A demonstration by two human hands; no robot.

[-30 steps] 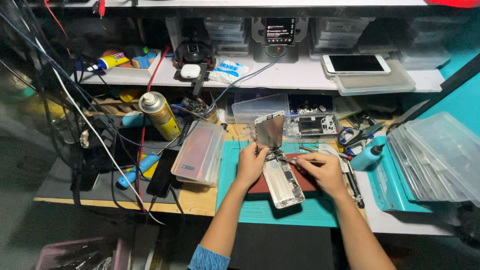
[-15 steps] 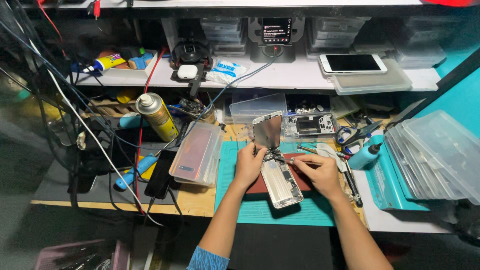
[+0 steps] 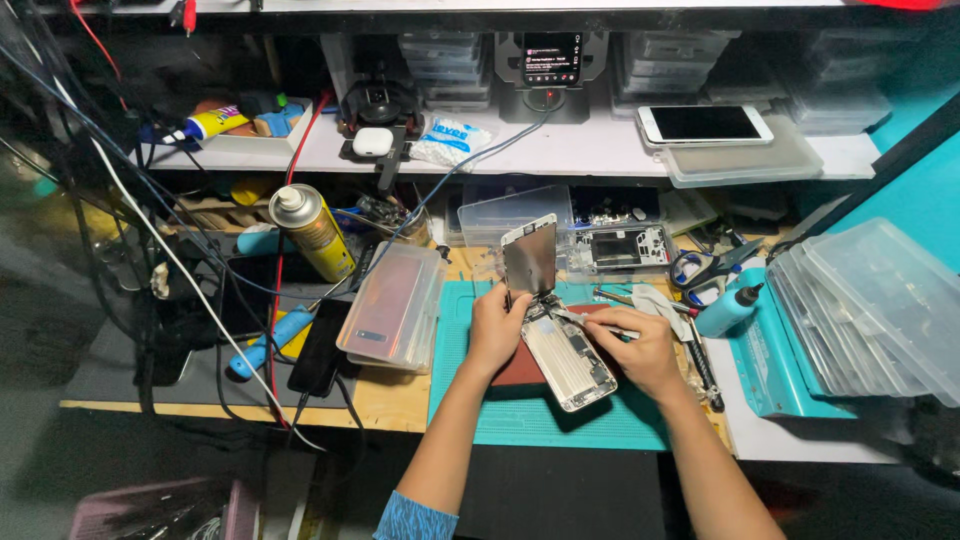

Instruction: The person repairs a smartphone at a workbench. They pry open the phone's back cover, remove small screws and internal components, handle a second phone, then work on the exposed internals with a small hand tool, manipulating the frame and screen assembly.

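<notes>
An opened phone body (image 3: 572,358) lies on a teal work mat (image 3: 560,425), its insides showing. Its screen panel (image 3: 530,257) stands tilted up from the top edge. My left hand (image 3: 496,326) holds the base of that screen panel and the phone's left side. My right hand (image 3: 632,346) grips thin metal tweezers (image 3: 583,318) whose tip rests on the phone's upper insides.
A clear plastic case (image 3: 392,305) and a yellow spray can (image 3: 312,231) lie left of the mat. Stacked clear lids (image 3: 870,305) fill the right. A small blue bottle (image 3: 728,309), cutters and a second phone frame (image 3: 622,247) sit behind. Cables hang at left.
The view has shifted slightly. Both hands stay on the phone, with the tweezers still at its upper part.
</notes>
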